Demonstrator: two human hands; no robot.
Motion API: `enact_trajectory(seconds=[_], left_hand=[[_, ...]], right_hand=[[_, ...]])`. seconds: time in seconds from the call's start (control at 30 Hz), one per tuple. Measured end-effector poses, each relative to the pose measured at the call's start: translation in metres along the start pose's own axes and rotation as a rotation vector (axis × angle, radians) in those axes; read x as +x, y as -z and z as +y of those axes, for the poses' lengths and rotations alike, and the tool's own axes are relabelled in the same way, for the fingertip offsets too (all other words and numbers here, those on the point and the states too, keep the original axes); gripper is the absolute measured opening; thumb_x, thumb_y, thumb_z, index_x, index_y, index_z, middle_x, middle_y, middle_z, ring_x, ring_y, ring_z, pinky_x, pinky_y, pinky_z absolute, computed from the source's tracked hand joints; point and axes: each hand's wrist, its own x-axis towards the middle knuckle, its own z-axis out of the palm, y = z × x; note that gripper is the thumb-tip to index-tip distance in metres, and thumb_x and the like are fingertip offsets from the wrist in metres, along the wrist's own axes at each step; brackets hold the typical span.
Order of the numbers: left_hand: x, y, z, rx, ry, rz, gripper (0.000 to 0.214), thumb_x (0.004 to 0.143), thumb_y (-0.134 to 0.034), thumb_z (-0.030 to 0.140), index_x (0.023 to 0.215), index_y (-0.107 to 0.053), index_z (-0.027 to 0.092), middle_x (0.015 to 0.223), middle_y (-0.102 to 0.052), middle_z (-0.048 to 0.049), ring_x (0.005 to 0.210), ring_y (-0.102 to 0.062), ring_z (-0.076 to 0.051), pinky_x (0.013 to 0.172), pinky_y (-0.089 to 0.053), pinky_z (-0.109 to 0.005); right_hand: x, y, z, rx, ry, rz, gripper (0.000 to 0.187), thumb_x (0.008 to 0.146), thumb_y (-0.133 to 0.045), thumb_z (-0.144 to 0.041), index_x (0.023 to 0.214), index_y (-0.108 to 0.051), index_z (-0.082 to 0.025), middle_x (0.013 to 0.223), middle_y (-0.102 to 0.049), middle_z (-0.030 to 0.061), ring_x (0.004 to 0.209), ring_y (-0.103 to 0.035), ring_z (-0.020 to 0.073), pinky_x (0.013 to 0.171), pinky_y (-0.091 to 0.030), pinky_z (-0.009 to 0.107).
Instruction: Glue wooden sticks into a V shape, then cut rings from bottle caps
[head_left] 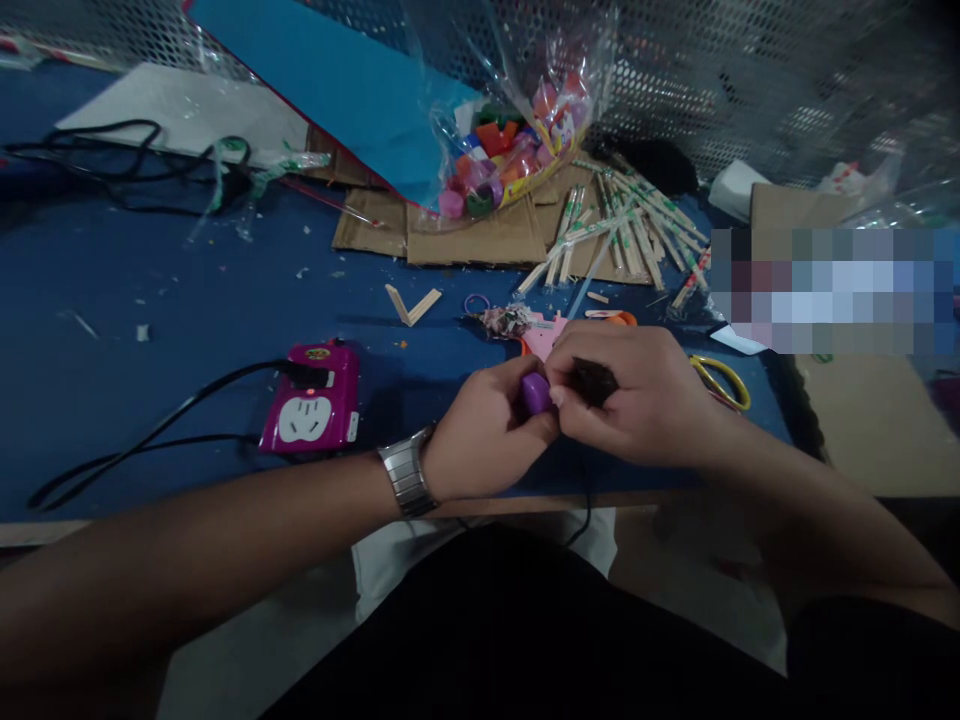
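Note:
My left hand [480,425], with a metal-banded watch on its wrist, is curled round a small rounded purple plastic piece [535,394], perhaps a bottle cap. Close against it, my right hand [637,395] is closed, its thumb and fingertips touching the right side of the purple piece. A dark brown, crumpled-looking thing [594,381] shows between the thumb and fingers of the right hand; its kind cannot be made out. Just beyond my hands lies a pink glue gun [541,335] with a messy grey wrapping near its nozzle, partly hidden by the right hand.
A magenta power strip [319,400] with black cords sits at left. Beyond are a bent wooden stick [411,306], wrapped chopsticks [626,225], a bag of colourful caps [499,150] and flattened cardboard [472,235]. A yellow scissors handle [724,380] and a cardboard box [877,420] are at right.

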Motion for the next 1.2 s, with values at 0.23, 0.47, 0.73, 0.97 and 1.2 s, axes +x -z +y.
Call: enact_trajectory(seconds=[0.23, 0.47, 0.73, 0.97, 1.2], left_hand=[[0.001, -0.001, 0.002, -0.17, 0.044, -0.04, 0.009, 0.079, -0.066, 0.021, 0.083, -0.059, 0.016, 0.075, -0.056, 0.0025, 0.073, -0.048, -0.012, 0.07, -0.044, -0.026], [-0.007, -0.007, 0.007, -0.411, 0.189, -0.141, 0.01, 0.075, -0.06, 0.019, 0.08, -0.051, 0.02, 0.058, -0.041, 0.0098, 0.048, -0.035, -0.006, 0.046, -0.032, -0.019], [0.002, 0.003, 0.009, -0.523, 0.24, -0.081, 0.035, 0.078, -0.08, 0.033, 0.08, -0.047, 0.02, 0.06, -0.041, 0.0094, 0.048, -0.037, -0.004, 0.044, -0.033, -0.017], [-0.002, -0.001, 0.013, -0.517, 0.238, -0.107, 0.027, 0.077, -0.074, 0.021, 0.08, -0.048, 0.02, 0.061, -0.04, 0.0096, 0.047, -0.035, -0.004, 0.043, -0.032, -0.018], [-0.004, 0.0, 0.012, -0.239, 0.095, -0.068, 0.016, 0.079, -0.069, 0.019, 0.08, -0.053, 0.018, 0.067, -0.045, 0.0063, 0.06, -0.039, -0.008, 0.056, -0.036, -0.022]], right_hand=[[-0.004, -0.004, 0.005, -0.059, 0.141, 0.068, 0.011, 0.084, -0.058, -0.011, 0.084, -0.058, -0.022, 0.083, -0.067, 0.0035, 0.077, -0.062, 0.0176, 0.069, -0.05, 0.03], [-0.006, -0.002, 0.013, -0.138, 0.314, 0.067, 0.009, 0.088, -0.058, -0.012, 0.091, -0.062, -0.02, 0.089, -0.069, 0.006, 0.079, -0.064, 0.0172, 0.065, -0.049, 0.027], [-0.011, 0.004, 0.005, -0.053, 0.311, -0.018, 0.015, 0.085, -0.058, -0.008, 0.092, -0.059, -0.022, 0.09, -0.07, 0.0044, 0.077, -0.064, 0.0149, 0.065, -0.048, 0.025], [-0.011, 0.006, 0.01, 0.111, 0.201, 0.053, 0.013, 0.091, -0.061, -0.01, 0.091, -0.059, -0.023, 0.083, -0.065, 0.0022, 0.077, -0.062, 0.016, 0.071, -0.052, 0.029], [-0.017, 0.006, 0.008, 0.061, 0.151, 0.125, 0.017, 0.091, -0.07, -0.015, 0.104, -0.067, -0.025, 0.095, -0.075, 0.0039, 0.083, -0.069, 0.0185, 0.075, -0.056, 0.034]])
